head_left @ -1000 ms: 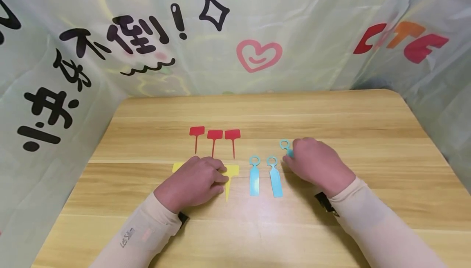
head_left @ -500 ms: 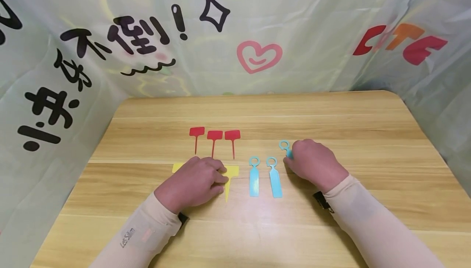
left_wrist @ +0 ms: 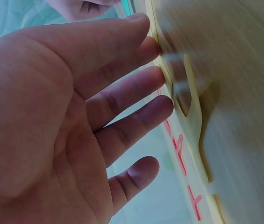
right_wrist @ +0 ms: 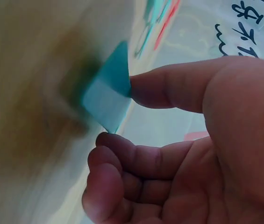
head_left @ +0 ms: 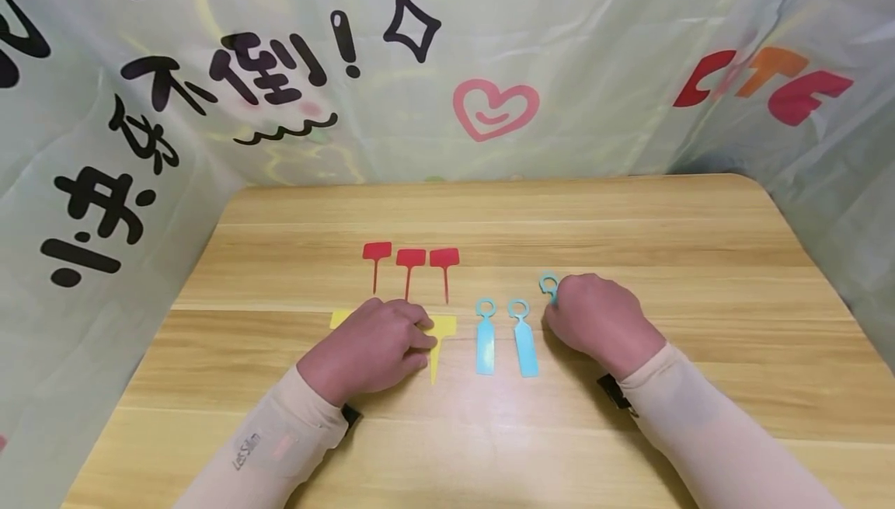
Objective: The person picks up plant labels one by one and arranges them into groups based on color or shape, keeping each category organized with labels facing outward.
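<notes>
My right hand point(head_left: 594, 318) pinches a blue hang tag with a ring end point(head_left: 548, 284) by its edges, between thumb and fingertip. In the right wrist view the blade of this blue tag point(right_wrist: 107, 95) stands tilted, with the other fingers curled below it. Two more blue tags, one left point(head_left: 485, 347) and one right point(head_left: 527, 350), lie flat just left of that hand. My left hand point(head_left: 374, 346) rests over yellow T-shaped plant labels, its fingers loosely extended. One yellow label point(head_left: 442, 326) shows right of the fingers; part of another point(head_left: 339, 318) shows at the left.
Behind the left hand, three red T-shaped plant labels point(head_left: 411, 258) lie in a row, stems toward me. Everything lies on a wood-grain table point(head_left: 489, 447). A pale printed curtain point(head_left: 594, 66) hangs along the table's back and sides.
My right hand has moved slightly to the right and toward me with the blue tag, and less of the tag shows in the head view. The left hand stays in place.
</notes>
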`<act>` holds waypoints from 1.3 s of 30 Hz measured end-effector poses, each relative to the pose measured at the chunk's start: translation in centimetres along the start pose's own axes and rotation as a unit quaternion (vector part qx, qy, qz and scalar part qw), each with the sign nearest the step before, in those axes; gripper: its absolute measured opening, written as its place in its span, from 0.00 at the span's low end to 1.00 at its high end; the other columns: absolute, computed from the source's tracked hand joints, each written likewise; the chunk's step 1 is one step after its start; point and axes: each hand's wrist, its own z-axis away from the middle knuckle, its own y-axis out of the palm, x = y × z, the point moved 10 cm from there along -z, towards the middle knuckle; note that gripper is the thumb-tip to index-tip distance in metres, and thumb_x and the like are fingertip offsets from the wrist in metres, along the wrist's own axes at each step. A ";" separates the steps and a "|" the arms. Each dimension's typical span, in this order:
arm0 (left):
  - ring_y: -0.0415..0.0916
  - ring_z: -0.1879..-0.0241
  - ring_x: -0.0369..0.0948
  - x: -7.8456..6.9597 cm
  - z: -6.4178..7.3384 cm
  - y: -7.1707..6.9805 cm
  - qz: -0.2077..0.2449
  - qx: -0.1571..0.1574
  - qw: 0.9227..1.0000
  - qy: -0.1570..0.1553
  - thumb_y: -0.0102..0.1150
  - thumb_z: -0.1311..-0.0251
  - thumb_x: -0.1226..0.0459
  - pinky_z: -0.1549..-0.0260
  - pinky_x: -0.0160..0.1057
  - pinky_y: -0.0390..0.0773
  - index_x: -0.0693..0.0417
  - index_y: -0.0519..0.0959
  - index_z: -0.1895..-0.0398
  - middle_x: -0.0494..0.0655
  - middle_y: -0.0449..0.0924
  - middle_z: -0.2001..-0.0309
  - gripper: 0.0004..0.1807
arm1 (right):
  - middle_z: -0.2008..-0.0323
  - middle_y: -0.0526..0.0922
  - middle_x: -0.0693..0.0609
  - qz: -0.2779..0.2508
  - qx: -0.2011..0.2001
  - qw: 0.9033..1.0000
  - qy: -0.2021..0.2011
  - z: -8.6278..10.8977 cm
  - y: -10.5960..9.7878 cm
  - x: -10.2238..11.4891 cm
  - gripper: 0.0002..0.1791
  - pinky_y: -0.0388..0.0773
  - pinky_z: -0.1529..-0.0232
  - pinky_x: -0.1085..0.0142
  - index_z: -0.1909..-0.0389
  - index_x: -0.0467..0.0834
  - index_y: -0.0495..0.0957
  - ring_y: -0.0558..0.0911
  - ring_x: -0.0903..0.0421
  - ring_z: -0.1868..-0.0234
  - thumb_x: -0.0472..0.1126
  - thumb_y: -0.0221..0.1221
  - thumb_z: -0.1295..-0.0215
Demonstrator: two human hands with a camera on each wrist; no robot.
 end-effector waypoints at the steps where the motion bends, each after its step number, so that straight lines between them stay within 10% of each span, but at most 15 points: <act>1: 0.86 0.42 0.42 0.0 0.0 0.1 0.002 0.001 1.000 -0.001 0.73 0.30 0.60 0.49 0.56 0.81 0.40 0.96 0.53 0.41 0.90 0.45 0.09 | 0.82 0.59 0.55 0.000 0.007 1.000 0.003 0.3 0.1 0.0 0.21 0.58 0.79 0.62 0.86 0.50 0.61 0.59 0.56 0.79 0.36 0.54 0.34; 13: 0.87 0.44 0.41 0.1 -0.4 -0.2 -0.002 -0.009 1.000 0.008 0.73 0.32 0.62 0.51 0.55 0.83 0.40 0.96 0.54 0.42 0.91 0.46 0.09 | 0.85 0.72 0.53 0.001 0.083 0.996 0.022 3.0 1.5 0.3 0.18 0.57 0.79 0.65 0.88 0.48 0.72 0.63 0.57 0.83 0.34 0.52 0.38; 31: 0.87 0.50 0.38 0.1 -0.4 -1.2 -0.008 -0.050 0.998 0.028 0.70 0.34 0.65 0.61 0.46 0.78 0.41 0.91 0.64 0.37 0.90 0.51 0.07 | 0.82 0.68 0.54 0.013 0.068 0.998 0.006 2.4 -0.2 -0.1 0.26 0.65 0.78 0.60 0.86 0.49 0.70 0.68 0.54 0.80 0.50 0.60 0.26; 35: 0.85 0.41 0.42 0.7 -0.5 -1.7 -0.006 -0.044 0.999 -0.006 0.71 0.30 0.60 0.51 0.51 0.80 0.44 0.92 0.50 0.40 0.88 0.42 0.09 | 0.76 0.71 0.49 0.035 0.020 0.999 -0.010 2.4 -1.6 -0.5 0.25 0.74 0.70 0.49 0.77 0.42 0.73 0.74 0.48 0.75 0.54 0.63 0.24; 39: 0.70 0.22 0.52 2.6 -0.6 -2.2 -0.015 -0.027 0.996 -0.087 0.70 0.26 0.51 0.33 0.63 0.73 0.49 0.83 0.28 0.48 0.76 0.23 0.28 | 0.50 0.79 0.31 0.044 -0.030 0.999 -0.011 2.7 -2.7 -1.6 0.36 0.70 0.44 0.28 0.45 0.29 0.77 0.79 0.29 0.47 0.62 0.67 0.24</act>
